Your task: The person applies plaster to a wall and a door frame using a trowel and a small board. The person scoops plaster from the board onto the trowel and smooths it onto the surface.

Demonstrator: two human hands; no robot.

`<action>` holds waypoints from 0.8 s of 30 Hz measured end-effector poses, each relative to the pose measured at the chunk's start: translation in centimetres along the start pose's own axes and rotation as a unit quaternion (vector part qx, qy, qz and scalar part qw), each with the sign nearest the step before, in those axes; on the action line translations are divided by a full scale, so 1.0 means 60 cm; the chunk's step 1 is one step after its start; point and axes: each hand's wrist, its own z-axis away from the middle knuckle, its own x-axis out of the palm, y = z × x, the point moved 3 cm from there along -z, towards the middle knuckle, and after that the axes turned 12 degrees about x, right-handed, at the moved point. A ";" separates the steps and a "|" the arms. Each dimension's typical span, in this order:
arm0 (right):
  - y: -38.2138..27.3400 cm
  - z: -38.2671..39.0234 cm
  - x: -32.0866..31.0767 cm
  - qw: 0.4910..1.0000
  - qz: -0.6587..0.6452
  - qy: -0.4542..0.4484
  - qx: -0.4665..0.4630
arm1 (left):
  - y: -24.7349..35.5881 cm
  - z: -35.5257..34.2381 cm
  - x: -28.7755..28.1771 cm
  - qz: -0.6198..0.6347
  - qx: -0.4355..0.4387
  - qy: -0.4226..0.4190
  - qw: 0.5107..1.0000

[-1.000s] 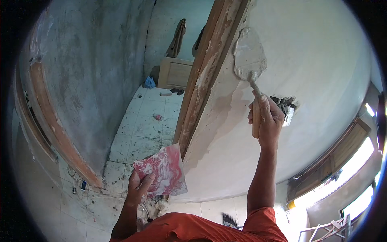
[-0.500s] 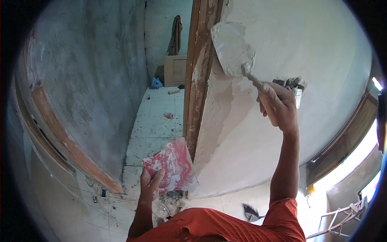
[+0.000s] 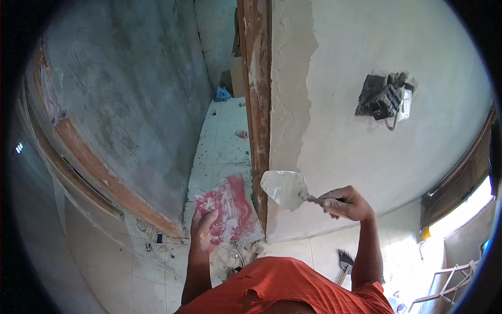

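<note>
- The plastered wall fills the right of your view, its ragged plaster edge running down beside the wooden door frame.
- An open wall box sits in that wall, well above your right hand.
- Your left hand is closed on the red-smeared mortar board, thumb over its near edge, just left of the frame.
- Your right hand is clenched round the trowel; its long axis runs leftward from the grip, the blade tip near the frame and the board.
</note>
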 end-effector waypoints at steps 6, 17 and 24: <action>0.044 -0.028 0.112 0.970 -0.167 -0.177 -0.001 | -0.052 -0.004 -0.038 0.013 -0.196 -0.044 0.980; 0.111 0.082 0.082 0.987 0.118 0.109 -0.028 | 0.049 -0.013 -0.040 0.086 -0.022 -0.018 0.996; 0.021 0.047 0.168 0.764 0.353 0.383 -0.380 | 0.096 0.017 0.054 -0.038 0.169 -0.062 0.983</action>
